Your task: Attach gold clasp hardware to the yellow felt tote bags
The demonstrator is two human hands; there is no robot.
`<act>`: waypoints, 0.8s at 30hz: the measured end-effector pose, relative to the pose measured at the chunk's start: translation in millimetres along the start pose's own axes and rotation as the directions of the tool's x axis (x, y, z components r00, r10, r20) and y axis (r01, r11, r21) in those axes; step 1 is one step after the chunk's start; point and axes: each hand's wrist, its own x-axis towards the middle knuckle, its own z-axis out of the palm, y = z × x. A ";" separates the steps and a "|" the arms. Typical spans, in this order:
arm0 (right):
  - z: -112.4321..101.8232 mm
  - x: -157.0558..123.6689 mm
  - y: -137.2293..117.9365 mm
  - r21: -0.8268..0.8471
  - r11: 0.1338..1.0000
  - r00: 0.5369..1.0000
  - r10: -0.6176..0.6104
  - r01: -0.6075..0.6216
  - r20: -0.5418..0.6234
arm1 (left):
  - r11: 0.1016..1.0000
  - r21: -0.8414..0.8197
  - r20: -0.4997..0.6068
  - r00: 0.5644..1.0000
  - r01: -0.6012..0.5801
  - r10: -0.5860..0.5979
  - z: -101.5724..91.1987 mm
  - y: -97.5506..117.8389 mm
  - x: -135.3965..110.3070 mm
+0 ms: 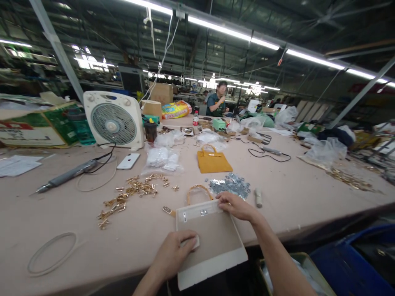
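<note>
A flat bag panel point(212, 236) lies at the table's front edge, its beige inner side up with white borders. A yellow-brown handle point(200, 187) loops from its far edge, and metal pieces point(204, 212) show near that edge. My left hand point(177, 250) is closed on a small white piece point(196, 242) above the panel's left part. At the panel's far right corner, my right hand point(236, 205) has its fingers pinched together; what they hold is hidden. Beside it lies a pile of grey metal plates point(231, 186). A strap with a metal tip point(167, 210) sticks out on the left.
Gold-coloured hardware point(138, 188) is scattered left of the panel. A yellow-brown handbag piece point(214, 161) lies farther back. An electric screwdriver point(68, 174), a phone point(128, 161) and a fan point(114, 121) are on the left. A person point(216, 102) sits across the table.
</note>
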 end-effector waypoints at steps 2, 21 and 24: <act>0.4 4.6 3.5 -0.003 1.000 0.999 -0.003 0.003 0.035 | 1.000 -0.003 -0.010 1.000 0.005 -0.005 0.1 1.3 -0.1; 15.0 11.1 35.5 0.303 0.948 0.995 0.082 -0.095 0.054 | 0.990 -0.122 -0.038 0.996 0.073 -0.078 -4.7 -1.9 -2.4; 17.6 14.8 36.4 0.364 0.922 0.991 0.114 -0.133 0.073 | 0.993 -0.109 -0.043 0.998 0.045 -0.050 -7.2 -5.9 -6.4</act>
